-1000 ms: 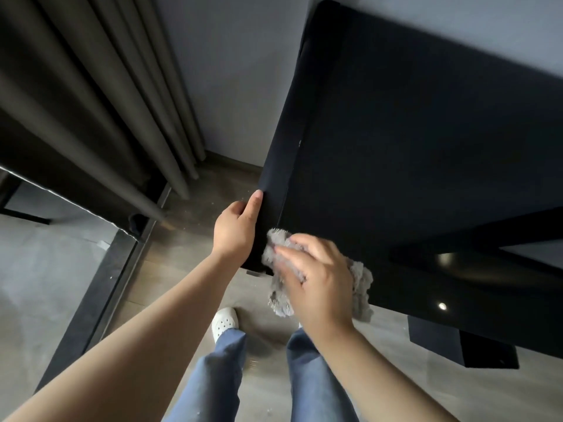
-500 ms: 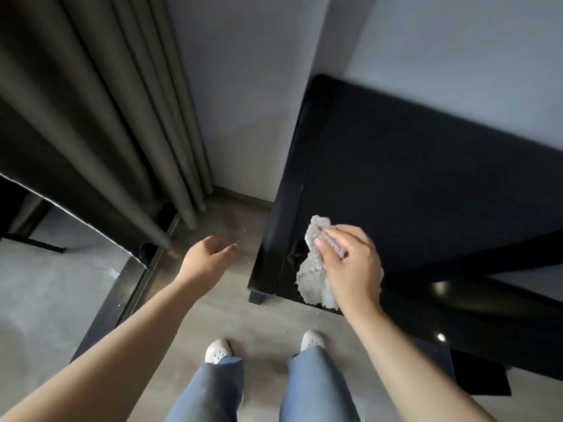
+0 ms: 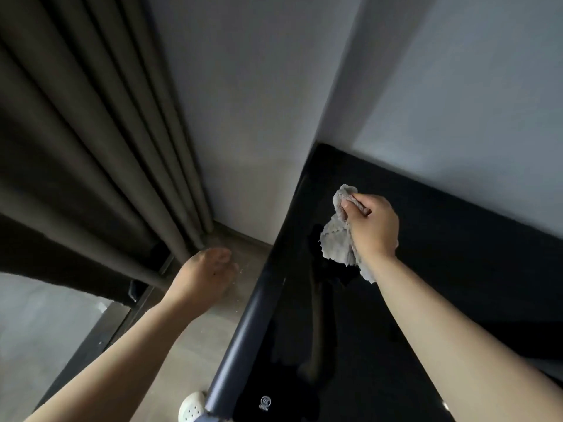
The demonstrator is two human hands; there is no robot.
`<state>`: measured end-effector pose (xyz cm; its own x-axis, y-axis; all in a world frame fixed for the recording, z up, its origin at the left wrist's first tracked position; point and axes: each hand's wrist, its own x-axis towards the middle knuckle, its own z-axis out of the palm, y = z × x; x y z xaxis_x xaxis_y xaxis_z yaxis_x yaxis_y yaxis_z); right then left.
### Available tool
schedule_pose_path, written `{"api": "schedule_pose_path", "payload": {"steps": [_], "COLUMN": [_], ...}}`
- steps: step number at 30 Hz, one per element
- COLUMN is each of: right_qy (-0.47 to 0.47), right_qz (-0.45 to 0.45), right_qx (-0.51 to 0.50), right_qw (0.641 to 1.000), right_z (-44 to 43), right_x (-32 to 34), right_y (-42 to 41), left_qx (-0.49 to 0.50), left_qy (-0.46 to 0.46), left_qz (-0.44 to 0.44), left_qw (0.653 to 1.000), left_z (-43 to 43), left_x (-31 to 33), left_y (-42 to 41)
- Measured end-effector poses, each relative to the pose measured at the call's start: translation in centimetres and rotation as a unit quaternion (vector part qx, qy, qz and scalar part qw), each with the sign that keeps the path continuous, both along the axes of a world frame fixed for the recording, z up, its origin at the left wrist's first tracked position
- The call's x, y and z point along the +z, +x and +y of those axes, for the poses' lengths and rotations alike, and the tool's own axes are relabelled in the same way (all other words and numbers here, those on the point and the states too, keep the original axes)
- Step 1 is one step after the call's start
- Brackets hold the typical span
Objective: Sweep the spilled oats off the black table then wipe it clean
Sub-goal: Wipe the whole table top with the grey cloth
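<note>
1. Your right hand [image 3: 373,229] is over the black table [image 3: 304,345], near its far left corner, close to the wall [image 3: 259,117].
2. Right fingers are curled tight around a bunched grey cloth [image 3: 336,239]. The upper wad sticks out past your fingertips, and the frayed lower edge hangs below your wrist.
3. The cloth is above or on the glossy tabletop. You cannot tell from this view whether it touches. A dark reflection sits just beside it on the surface.
4. Your left hand [image 3: 204,277] is off the table, over the floor [image 3: 182,345] between the curtain [image 3: 91,147] and the table's rounded left edge. Its fingers are loosely curled and hold nothing.
5. A few pale specks [image 3: 240,271] lie on the floor between your left hand and the table edge. They are too small to confirm as oats.
6. A small printed logo [image 3: 265,402] shows on the tabletop near the bottom of the view.
7. The toe of a white shoe [image 3: 192,406] shows on the floor beside the table's near left edge.
</note>
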<state>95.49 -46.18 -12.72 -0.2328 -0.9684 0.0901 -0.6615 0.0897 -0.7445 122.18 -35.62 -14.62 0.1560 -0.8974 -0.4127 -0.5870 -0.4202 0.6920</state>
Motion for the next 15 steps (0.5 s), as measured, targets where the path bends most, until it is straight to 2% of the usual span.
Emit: {"api": "schedule_pose_path", "payload": {"steps": [5,9,15], "right_qy": [-0.033,-0.037,-0.011], "right_qz": [0.028,0.077,0.186], "right_qx": [0.051,0.043,0.077], "right_qw": [0.998,0.995,0.980], "right_z": [-10.9,-18.3,-20.6], "right_x": [-2.9,-7.0,-11.2], "right_y": [-0.1,-0.1,0.3], "left_qx": [0.018,0.019,0.020], "left_qy": [-0.005,-0.016,-0.006], "left_qz": [-0.002,-0.031,-0.054], "left_qw": [1.000,0.999,0.998], "left_z": [-6.4,-9.6,-10.5], "left_x": [-1.0,-2.7,-5.0], "left_y": [-2.6,-3.0,-2.2]}}
